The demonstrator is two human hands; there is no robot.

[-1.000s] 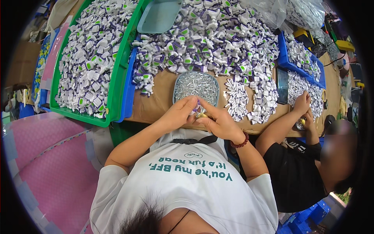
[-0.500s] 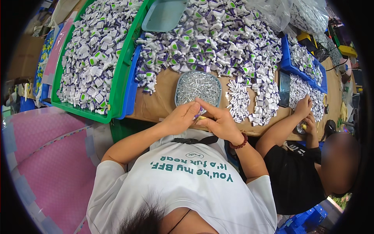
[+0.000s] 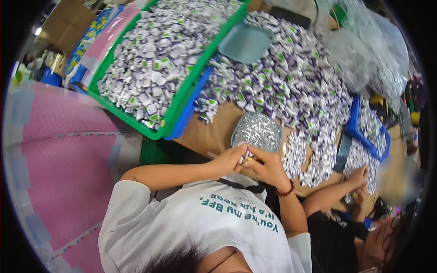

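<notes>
Close in front of my body, my two hands meet at the near side of a bowl of metal pins (image 3: 281, 133). Between the fingertips is a small white and purple plastic toy part (image 3: 246, 156). My left hand (image 3: 227, 162) pinches it from the left, fingers curled. From the other side my right hand (image 3: 269, 169) closes on the same part with thumb and fingers; a yellowish bit shows at its fingertips. The fingers hide most of the part, and the picture is blurred.
A green tray (image 3: 158, 134) heaped with white parts stands left, above a blue one (image 3: 178, 131). A grey-blue shallow tray (image 3: 246, 43) lies on the large pile of toy parts (image 3: 291, 82). Small white pieces (image 3: 295, 154) lie right of the bowl. A co-worker's hand (image 3: 357, 177) works at the right.
The view has turned and shifted, so the table appears tilted and lower right. My hands stay together on the small part. The co-worker's head has moved lower in view.
</notes>
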